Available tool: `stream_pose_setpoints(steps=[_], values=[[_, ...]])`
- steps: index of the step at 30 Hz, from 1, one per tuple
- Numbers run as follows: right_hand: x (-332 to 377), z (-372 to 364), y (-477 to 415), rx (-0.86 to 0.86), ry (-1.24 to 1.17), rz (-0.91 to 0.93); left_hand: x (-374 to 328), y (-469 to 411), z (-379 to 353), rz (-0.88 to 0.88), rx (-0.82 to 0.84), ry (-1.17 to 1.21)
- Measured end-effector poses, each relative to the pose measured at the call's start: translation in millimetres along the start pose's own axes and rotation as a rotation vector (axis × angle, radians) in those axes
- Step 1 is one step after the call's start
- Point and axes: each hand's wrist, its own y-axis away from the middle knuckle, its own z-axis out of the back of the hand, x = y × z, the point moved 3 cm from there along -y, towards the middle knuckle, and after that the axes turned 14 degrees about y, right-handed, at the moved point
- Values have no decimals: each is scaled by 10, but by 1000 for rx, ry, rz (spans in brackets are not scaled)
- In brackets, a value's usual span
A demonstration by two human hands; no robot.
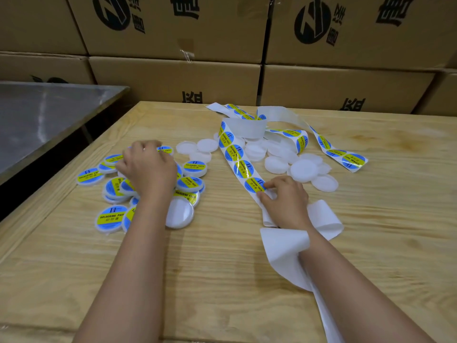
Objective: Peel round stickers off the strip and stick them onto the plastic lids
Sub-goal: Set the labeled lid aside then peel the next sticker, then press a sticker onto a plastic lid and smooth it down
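Observation:
A white backing strip (237, 159) carrying round blue-and-yellow stickers snakes across the wooden table (222, 268). My right hand (284, 201) pinches the edge of the nearest sticker (254, 185) on the strip, thumb and forefinger on it. My left hand (148, 167) rests fingers-down on a pile of labelled lids (111, 219) at the left; what it grips is hidden under the palm. A plain white lid (179, 214) lies beside my left wrist. Bare white lids (303, 170) are heaped under and right of the strip.
Used empty backing paper (284, 251) curls under my right forearm and trails off the front edge. Stacked cardboard boxes (173, 78) wall off the back. A metal table (49, 115) stands at the left, apart from the wooden one.

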Motion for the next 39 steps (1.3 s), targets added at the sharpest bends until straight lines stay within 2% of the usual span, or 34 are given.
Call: stream_pose_setpoints(steps=[2, 5, 9, 12, 19, 25, 30, 33, 37, 39], values=[[0, 8, 5, -5, -1, -1, -204, 67, -55, -193, 37, 157], [4, 22, 8, -2, -6, 0, -520, 317, -255, -368, 265, 333], [13, 32, 9, -5, -30, 3, -700, 764, -626, -429, 581, 267], [8, 30, 9, -7, -33, 15, -648, 912, -837, -437, 731, 121], [-12, 80, 22, 111, 98, 198, -610, 877, -872, -403, 725, 127], [-62, 162, 52, 413, 232, 414, -607, 851, -861, -355, 749, 162], [-85, 280, 97, 593, 197, 434, -600, 841, -858, -319, 776, 193], [-91, 378, 114, 568, 194, 433, -590, 836, -865, -312, 774, 180], [-120, 580, 212, 465, 147, 549, -596, 828, -864, -304, 780, 185], [-140, 711, 264, 514, 139, 589, -598, 833, -866, -308, 780, 188]])
